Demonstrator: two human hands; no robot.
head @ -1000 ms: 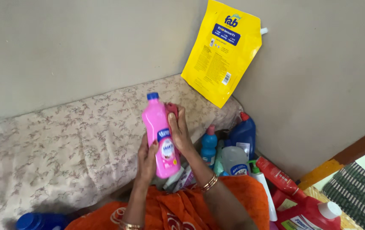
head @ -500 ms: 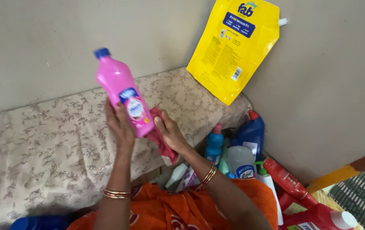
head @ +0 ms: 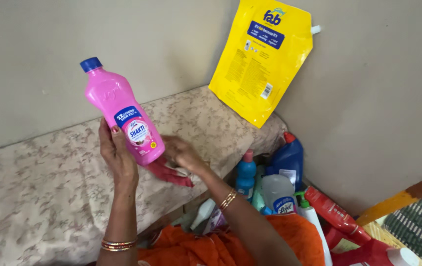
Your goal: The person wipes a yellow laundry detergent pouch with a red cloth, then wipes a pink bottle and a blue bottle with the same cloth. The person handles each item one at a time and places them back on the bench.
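Note:
My left hand (head: 117,155) grips the lower part of a pink bottle (head: 120,108) with a blue cap and a blue and white label, holding it tilted to the left above the cushion. My right hand (head: 181,153) is just to the right of the bottle's base, fingers closed on a red cloth (head: 170,173) that hangs below it against the cushion. Both wrists wear gold bangles.
A floral-patterned cushion (head: 48,182) runs along the wall. A yellow refill pouch (head: 262,59) leans in the corner. Several cleaning bottles stand at the right: a teal one (head: 245,175), a dark blue one (head: 286,157), a clear one (head: 276,193), red ones (head: 334,212). Orange fabric (head: 230,246) covers my lap.
My left hand has carried the pink bottle up and to the left, away from my right hand. My right hand with the red cloth has dropped toward the cushion.

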